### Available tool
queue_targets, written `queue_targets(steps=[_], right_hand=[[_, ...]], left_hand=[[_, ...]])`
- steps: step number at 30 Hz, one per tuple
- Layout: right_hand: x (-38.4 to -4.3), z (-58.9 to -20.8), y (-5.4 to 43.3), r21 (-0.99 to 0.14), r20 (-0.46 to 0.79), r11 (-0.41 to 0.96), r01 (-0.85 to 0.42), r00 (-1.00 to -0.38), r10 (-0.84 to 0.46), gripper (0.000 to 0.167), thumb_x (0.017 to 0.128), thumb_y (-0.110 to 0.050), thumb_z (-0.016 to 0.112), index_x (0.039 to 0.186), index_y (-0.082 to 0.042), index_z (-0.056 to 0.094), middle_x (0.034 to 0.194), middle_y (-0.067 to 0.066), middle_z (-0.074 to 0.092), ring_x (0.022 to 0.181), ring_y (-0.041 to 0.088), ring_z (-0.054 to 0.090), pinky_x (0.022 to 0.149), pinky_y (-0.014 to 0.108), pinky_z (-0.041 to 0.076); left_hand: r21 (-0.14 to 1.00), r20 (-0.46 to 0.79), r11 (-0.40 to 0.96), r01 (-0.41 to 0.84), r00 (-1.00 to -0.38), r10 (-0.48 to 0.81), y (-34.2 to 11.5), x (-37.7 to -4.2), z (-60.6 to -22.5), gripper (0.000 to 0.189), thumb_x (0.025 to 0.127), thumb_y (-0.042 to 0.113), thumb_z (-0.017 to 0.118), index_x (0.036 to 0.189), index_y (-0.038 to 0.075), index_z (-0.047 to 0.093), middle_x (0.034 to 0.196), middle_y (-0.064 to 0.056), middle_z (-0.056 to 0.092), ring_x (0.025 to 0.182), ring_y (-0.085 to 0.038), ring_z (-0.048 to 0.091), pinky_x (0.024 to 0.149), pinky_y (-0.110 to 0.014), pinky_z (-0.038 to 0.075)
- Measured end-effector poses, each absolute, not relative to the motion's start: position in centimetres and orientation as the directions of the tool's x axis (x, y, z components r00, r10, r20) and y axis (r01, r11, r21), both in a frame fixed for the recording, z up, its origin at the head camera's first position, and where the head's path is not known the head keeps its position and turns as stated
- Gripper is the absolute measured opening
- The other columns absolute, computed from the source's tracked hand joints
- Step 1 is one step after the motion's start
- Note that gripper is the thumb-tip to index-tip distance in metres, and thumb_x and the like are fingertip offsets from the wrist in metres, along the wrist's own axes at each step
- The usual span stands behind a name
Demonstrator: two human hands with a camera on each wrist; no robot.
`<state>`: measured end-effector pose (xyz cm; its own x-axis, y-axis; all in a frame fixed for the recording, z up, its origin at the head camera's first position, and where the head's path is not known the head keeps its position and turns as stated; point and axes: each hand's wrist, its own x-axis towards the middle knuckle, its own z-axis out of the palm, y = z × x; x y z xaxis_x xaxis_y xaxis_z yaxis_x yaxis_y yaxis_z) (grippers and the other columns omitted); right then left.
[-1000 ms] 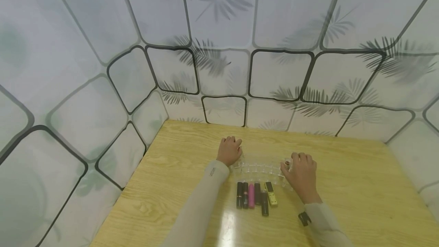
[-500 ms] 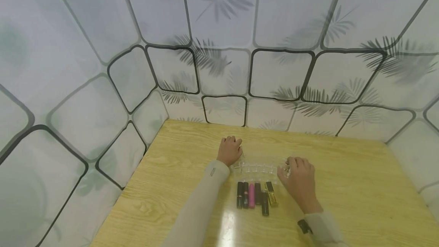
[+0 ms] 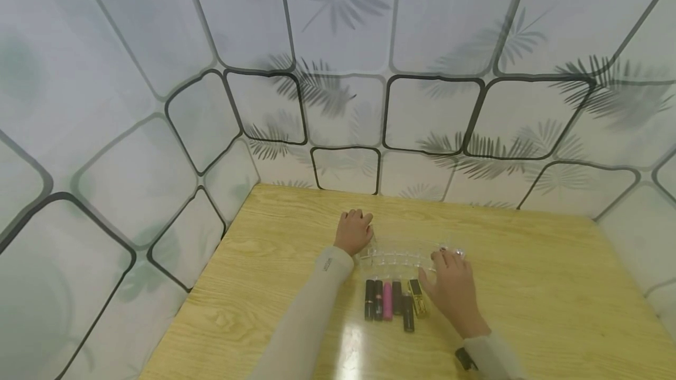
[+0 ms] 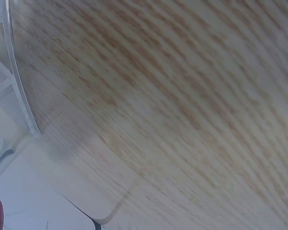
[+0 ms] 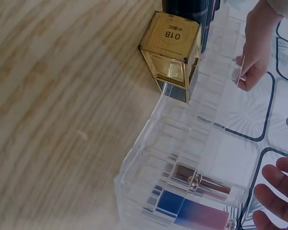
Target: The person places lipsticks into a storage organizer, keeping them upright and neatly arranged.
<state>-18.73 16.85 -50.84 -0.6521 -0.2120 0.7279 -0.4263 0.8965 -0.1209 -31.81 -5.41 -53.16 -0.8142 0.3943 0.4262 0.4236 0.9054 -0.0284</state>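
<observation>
A clear, stepped lipstick organizer (image 3: 398, 258) stands on the table between the hands. My left hand (image 3: 354, 232) grips its left end; in the right wrist view the fingers of the left hand (image 5: 258, 50) pinch a clear panel edge. My right hand (image 3: 453, 289) is over the organizer's right front, fingers spread and holding nothing. Two tubes sit in the slots at that end, a brownish clear one (image 5: 201, 181) and a blue-to-pink one (image 5: 194, 210). Just left of the right thumb lies a gold lipstick (image 3: 418, 299), its square end marked 01B.
Beside the gold lipstick, several tubes lie in front of the organizer: black ones (image 3: 369, 301), a pink one (image 3: 388, 301), and a black one (image 3: 408, 313) set nearer the person. The wood-grain table (image 3: 549, 286) meets a patterned curtain (image 3: 345, 172) at the back.
My right hand has let go at the organizer's right end and moved left and toward the person, uncovering the tubes there. My left hand and the lying lipsticks stay in place.
</observation>
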Motion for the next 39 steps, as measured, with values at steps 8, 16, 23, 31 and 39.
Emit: queue_targets(steps=[8, 16, 23, 31, 39], right_hand=[[-18.8, -51.8, 16.8, -0.075, 0.731, 0.879, -0.472, -0.625, -0.273, 0.033, 0.067, -0.022, 0.069, 0.086, 0.004, 0.061, 0.081, 0.018, 0.064, 0.072, 0.034, 0.060, 0.067, 0.048, 0.047], [-18.4, -52.5, 16.8, -0.067, 0.627, 0.880, -0.471, -0.706, -0.330, 0.034, 0.068, -0.021, 0.073, 0.091, 0.001, 0.063, 0.082, 0.017, 0.065, 0.069, 0.030, 0.062, 0.063, 0.042, 0.047], [-18.2, -53.4, 16.9, -0.021, 0.577, 0.870, -0.493, -0.716, -0.392, 0.033, 0.069, -0.020, 0.074, 0.093, -0.001, 0.063, 0.080, 0.014, 0.066, 0.070, 0.028, 0.064, 0.064, 0.045, 0.050], [-17.9, -54.0, 16.9, 0.001, 0.429, 0.883, -0.469, -0.798, -0.424, 0.031, 0.073, -0.021, 0.072, 0.096, -0.002, 0.063, 0.076, 0.009, 0.066, 0.067, 0.023, 0.063, 0.069, 0.045, 0.051], [-17.7, -53.9, 16.6, -0.056, 0.302, 0.898, -0.437, -0.864, -0.402, 0.031, 0.077, -0.025, 0.070, 0.099, -0.004, 0.063, 0.079, 0.007, 0.065, 0.074, 0.023, 0.062, 0.079, 0.048, 0.049]], left_hand=[[-0.009, 0.412, 0.905, 0.425, -0.823, 0.390, -5.3, -31.7, -53.0, 0.008, 0.089, 0.023, 0.057, 0.094, 0.018, 0.061, 0.084, -0.001, 0.061, 0.076, -0.017, 0.057, 0.074, -0.035, 0.045], [-0.010, 0.429, 0.904, 0.427, -0.815, 0.390, -5.4, -31.8, -53.1, 0.008, 0.088, 0.023, 0.057, 0.093, 0.018, 0.061, 0.083, -0.001, 0.060, 0.075, -0.016, 0.056, 0.074, -0.035, 0.045], [-0.008, 0.436, 0.902, 0.432, -0.810, 0.392, -5.4, -31.9, -53.2, 0.009, 0.088, 0.023, 0.057, 0.094, 0.018, 0.062, 0.083, -0.001, 0.060, 0.075, -0.016, 0.056, 0.074, -0.035, 0.045], [-0.005, 0.424, 0.901, 0.434, -0.815, 0.394, -5.5, -31.9, -53.2, 0.008, 0.089, 0.023, 0.055, 0.092, 0.018, 0.061, 0.082, -0.001, 0.060, 0.074, -0.016, 0.055, 0.073, -0.034, 0.044], [-0.019, 0.436, 0.901, 0.434, -0.807, 0.398, -5.4, -31.8, -53.1, 0.008, 0.089, 0.023, 0.055, 0.092, 0.018, 0.061, 0.082, 0.000, 0.060, 0.074, -0.015, 0.056, 0.073, -0.034, 0.044]])
